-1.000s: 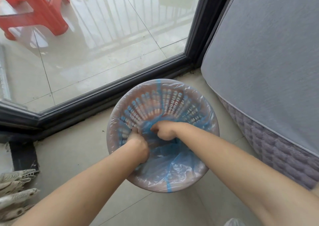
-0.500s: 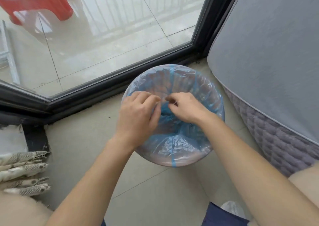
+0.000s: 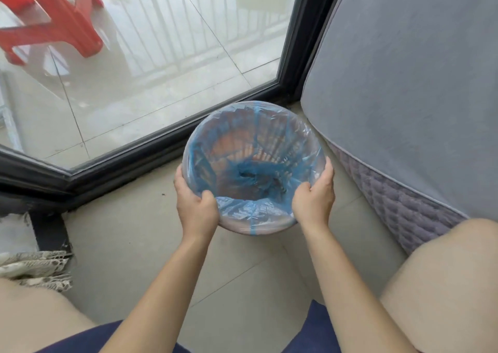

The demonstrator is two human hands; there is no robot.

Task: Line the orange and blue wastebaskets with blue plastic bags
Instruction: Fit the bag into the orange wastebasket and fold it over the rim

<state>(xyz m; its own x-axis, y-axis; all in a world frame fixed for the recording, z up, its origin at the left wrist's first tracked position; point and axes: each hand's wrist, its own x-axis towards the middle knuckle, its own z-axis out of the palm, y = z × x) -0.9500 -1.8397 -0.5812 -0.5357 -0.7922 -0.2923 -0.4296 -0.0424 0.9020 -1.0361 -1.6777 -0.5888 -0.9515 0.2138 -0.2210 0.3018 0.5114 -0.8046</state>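
An orange slotted wastebasket (image 3: 258, 224) stands on the tiled floor in the corner between the glass door and the mattress. A thin blue plastic bag (image 3: 242, 174) lines its inside and folds over the whole rim. My left hand (image 3: 195, 204) grips the near-left rim, thumb inside over the bag. My right hand (image 3: 314, 200) grips the near-right rim the same way. No blue wastebasket shows in the head view.
A grey quilted mattress (image 3: 404, 110) rises close on the right. The black door frame (image 3: 129, 161) and glass run behind the basket, with a red plastic stool (image 3: 54, 21) outside. Patterned cloth (image 3: 35, 269) lies at the left. My knees sit at both lower corners.
Both hands came up out of the basket's inside, where they pressed the bag down, and moved apart to grip opposite sides of the rim. The camera pulled back.
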